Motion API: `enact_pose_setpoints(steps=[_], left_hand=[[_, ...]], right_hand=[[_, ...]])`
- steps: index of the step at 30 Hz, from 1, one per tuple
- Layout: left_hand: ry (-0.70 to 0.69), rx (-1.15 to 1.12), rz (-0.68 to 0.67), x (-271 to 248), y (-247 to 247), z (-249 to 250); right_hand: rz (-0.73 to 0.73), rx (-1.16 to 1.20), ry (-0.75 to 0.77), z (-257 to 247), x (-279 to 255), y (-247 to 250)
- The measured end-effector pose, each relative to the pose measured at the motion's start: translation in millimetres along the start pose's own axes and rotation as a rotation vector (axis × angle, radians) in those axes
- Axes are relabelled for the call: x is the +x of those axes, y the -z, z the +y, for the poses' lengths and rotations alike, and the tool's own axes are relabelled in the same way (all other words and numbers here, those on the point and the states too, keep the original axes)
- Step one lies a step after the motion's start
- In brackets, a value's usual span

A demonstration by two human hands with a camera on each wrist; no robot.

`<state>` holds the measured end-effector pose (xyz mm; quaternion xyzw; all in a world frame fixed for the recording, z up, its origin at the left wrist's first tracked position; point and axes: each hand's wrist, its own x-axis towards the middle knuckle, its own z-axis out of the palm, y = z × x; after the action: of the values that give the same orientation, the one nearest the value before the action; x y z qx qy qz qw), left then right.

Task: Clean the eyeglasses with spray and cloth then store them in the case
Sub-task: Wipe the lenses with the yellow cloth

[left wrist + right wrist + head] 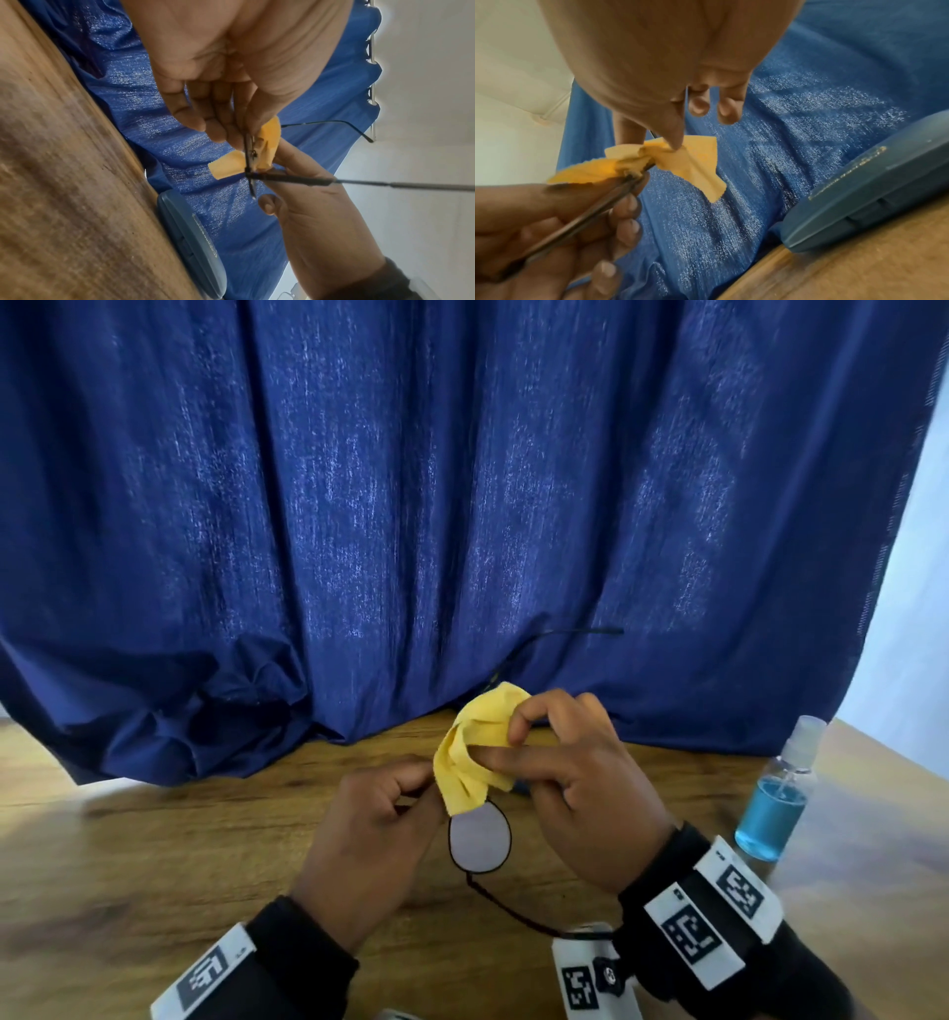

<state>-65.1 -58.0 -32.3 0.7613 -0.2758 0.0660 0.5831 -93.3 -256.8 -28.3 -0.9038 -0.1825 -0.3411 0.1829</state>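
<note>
Thin black-rimmed eyeglasses [480, 845] are held above the wooden table [154, 839] between both hands. My left hand [375, 829] grips the frame near its middle. My right hand [575, 778] pinches a yellow cloth [470, 757] folded over the far lens, which is hidden under it. The near lens shows bare. One temple arm points toward the curtain, the other toward my body. In the left wrist view the glasses [249, 162] appear edge-on with the cloth [270, 142] wrapped round them. The right wrist view has the cloth [685, 162] pinched between thumb and fingers.
A clear spray bottle [778, 798] of blue liquid stands at the table's right. A blue glasses case [864, 194] lies closed by the curtain, also seen as the case [192, 249]. A dark blue curtain [462, 505] hangs behind the table.
</note>
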Motion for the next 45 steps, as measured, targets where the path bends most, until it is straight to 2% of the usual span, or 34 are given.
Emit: enact_pose_setpoints(steps=[3,7,12,17,21,24,31,37,42,45], left_hand=[[-0.007,-0.048,0.007,0.4,0.2,-0.2],[0.003,-0.027,0.036,-0.7,-0.5,-0.3],[0.02,-0.058,0.07,-1.5,0.3,3.1],[0.02,-0.069,0.053,-2.7,1.6,4.2],[0.014,-0.074,0.072,-2.1,2.1,2.8],[0.009,-0.052,0.067,-1.2,0.2,3.4],[0.055,-0.111,0.098,-0.9,1.6,2.7],[0.052,-0.052,0.087,-0.8,1.3,2.6],[0.075,-0.12,0.081,-0.4,4.1,1.7],[0.091,-0.131,0.059,-1.0,5.1,6.1]], right_hand=[[0.042,-0.071,-0.083,2.6,1.9,-0.6],[0.011,-0.005,-0.02,0.3,-0.4,-0.4],[0.054,-0.036,-0.06,6.0,1.4,-0.8],[-0.03,0.05,0.004,-5.3,0.5,1.3],[0.077,0.156,-0.062,-2.9,1.3,1.9],[0.108,0.147,-0.079,-5.0,1.0,2.5],[0.023,0.078,0.029,-4.3,2.3,5.2],[0.139,0.09,0.012,7.9,3.1,10.4],[0.149,0.069,0.126,2.4,3.7,7.8],[0.173,0.058,0.111,4.4,3.6,9.4]])
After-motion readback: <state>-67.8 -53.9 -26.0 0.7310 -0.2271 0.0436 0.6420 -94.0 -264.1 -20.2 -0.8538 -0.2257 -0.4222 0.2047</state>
